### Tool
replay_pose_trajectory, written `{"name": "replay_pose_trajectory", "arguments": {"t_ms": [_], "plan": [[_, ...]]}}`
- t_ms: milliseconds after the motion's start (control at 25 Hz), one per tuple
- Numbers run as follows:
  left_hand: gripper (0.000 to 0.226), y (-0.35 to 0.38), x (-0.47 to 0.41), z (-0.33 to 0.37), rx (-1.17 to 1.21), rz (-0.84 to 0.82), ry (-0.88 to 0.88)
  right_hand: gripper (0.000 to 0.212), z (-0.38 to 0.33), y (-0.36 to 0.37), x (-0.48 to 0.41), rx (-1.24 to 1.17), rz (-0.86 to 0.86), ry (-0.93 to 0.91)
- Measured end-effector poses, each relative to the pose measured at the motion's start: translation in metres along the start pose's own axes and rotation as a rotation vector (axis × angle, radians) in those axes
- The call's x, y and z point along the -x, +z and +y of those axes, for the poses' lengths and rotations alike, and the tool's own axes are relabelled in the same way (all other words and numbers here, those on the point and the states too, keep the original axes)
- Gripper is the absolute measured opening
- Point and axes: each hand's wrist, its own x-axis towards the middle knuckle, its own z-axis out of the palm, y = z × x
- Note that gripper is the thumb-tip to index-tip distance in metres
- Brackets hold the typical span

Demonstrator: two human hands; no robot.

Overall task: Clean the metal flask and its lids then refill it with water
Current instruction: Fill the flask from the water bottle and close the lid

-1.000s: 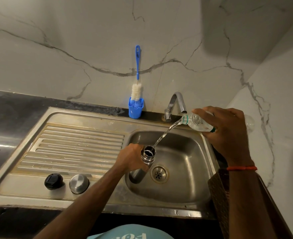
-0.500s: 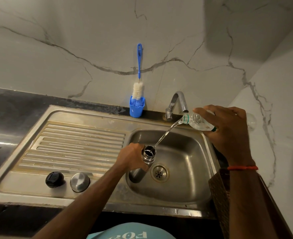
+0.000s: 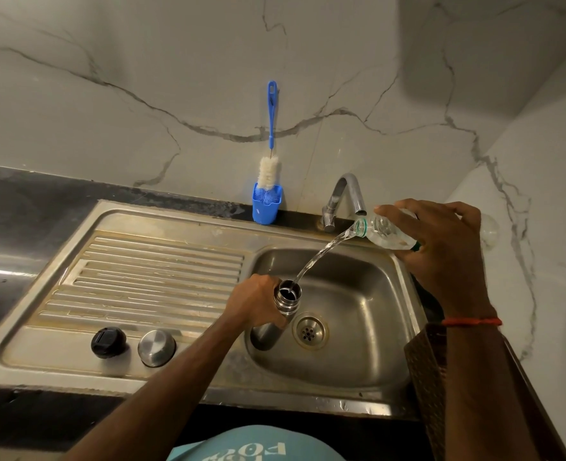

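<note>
My left hand (image 3: 256, 302) grips the metal flask (image 3: 285, 302) just below its open mouth and holds it upright in the sink basin (image 3: 368, 347). My right hand (image 3: 441, 247) grips a clear plastic bottle (image 3: 386, 231), tilted with its neck pointing left. A thin stream of water (image 3: 321, 256) arcs from the bottle into the flask's mouth. The black inner lid (image 3: 108, 342) and the round metal lid (image 3: 156, 347) lie side by side on the drainboard (image 3: 135, 277), left of the basin.
A blue bottle brush (image 3: 270, 168) stands in a blue holder (image 3: 266, 207) against the marble wall behind the sink. The chrome tap (image 3: 344, 197) curves over the basin's back edge, close to the bottle. Dark countertop (image 3: 15, 227) lies to the left.
Both hands stay in place and water keeps pouring from the bottle into the flask. The camera has shifted slightly.
</note>
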Motion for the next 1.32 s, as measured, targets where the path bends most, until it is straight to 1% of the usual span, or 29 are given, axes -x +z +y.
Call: {"name": "replay_pose_trajectory", "arguments": {"t_ms": [400,880,1040,1320], "plan": [[0.061,-0.0003,0.0054,0.0011,-0.012,-0.02,-0.031,0.056,-0.0024,-0.0031,-0.0019,-0.043,0.008,-0.001],[0.062,-0.0021,0.0056,0.0043,-0.023,-0.036,-0.044,0.058,-0.0002,-0.0028,-0.0046,-0.074,0.011,-0.019],[0.059,-0.0026,0.0063,0.0043,-0.024,-0.039,-0.043,0.056,-0.0009,-0.0049,-0.0062,-0.064,0.021,-0.028],[0.06,-0.0029,0.0077,0.0046,-0.037,-0.042,-0.044,0.051,-0.001,-0.0061,-0.0077,-0.071,0.038,-0.033]]}}
